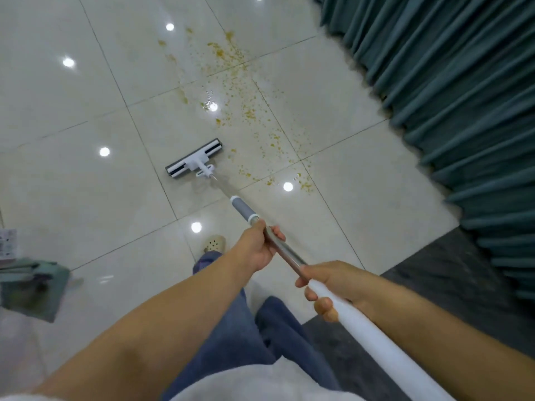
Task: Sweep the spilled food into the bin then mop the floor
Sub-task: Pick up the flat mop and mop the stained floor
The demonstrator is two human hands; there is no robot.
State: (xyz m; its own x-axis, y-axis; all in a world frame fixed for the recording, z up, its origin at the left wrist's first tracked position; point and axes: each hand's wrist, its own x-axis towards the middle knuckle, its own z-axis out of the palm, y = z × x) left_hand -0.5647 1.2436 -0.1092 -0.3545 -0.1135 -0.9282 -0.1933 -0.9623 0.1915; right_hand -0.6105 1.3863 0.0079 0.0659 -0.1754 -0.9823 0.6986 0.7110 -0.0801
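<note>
Spilled food (231,91) is trailing toward 12 o'clock past the mop head (194,159), handle (289,257) lying 5-to-11, fingers (278,232) of nearer left hand (257,247) and right hand (333,287) curling round it.

We see a teal pleated curtain (451,82) hanging down the right side, its hem meeting a dark grey carpet (451,273) below it. At the far left we make out a blurred green object (31,287), with a white printed item (8,244) just above it.
</note>
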